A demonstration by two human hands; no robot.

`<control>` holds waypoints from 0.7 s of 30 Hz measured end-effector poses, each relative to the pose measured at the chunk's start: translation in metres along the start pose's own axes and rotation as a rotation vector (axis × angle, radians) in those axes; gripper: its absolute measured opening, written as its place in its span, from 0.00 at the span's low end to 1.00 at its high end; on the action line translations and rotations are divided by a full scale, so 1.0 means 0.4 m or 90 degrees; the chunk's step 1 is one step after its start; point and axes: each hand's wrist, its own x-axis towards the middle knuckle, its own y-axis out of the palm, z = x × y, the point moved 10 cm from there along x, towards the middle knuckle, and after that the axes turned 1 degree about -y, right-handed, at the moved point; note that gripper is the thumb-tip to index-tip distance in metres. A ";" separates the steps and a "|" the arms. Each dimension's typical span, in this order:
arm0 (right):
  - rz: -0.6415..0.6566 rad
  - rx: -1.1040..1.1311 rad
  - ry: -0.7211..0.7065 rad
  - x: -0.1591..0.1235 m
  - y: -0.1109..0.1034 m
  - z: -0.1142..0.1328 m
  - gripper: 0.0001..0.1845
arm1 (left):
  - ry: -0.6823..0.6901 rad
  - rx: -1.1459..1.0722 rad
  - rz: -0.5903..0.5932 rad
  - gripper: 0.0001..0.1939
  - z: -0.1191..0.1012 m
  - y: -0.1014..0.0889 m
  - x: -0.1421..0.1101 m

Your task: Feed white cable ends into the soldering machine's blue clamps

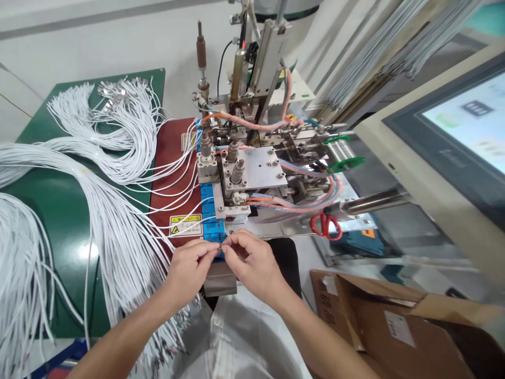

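My left hand (190, 267) and my right hand (254, 265) meet at the near end of a blue slotted fixture (213, 215). Thumb and forefinger of each are pinched together around a tiny part (222, 247), too small and covered to name. Several white cables (179, 185) run from the left into the fixture's slots, under the metal blocks of a machine (255, 167). Close to my left wrist, a thick bundle of white cables (114, 226) spreads over the table and hangs past its front edge.
More white cables with metal ends (118, 95) lie on the green table (74, 205). Red-handled scissors (325, 226) and a solder wire spool (342, 153) are right of the fixture. A screen (465, 116) juts in at right, above an open cardboard box (394, 326).
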 end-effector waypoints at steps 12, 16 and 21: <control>-0.151 0.294 0.124 -0.022 0.031 -0.071 0.06 | -0.086 -0.081 -0.083 0.08 0.038 -0.008 -0.019; -0.154 0.134 -0.088 -0.015 -0.008 0.003 0.05 | -0.084 -0.067 -0.078 0.08 0.036 -0.010 -0.018; 0.024 0.034 -0.193 0.008 -0.005 0.044 0.04 | -0.047 -0.024 0.045 0.07 0.006 -0.003 0.002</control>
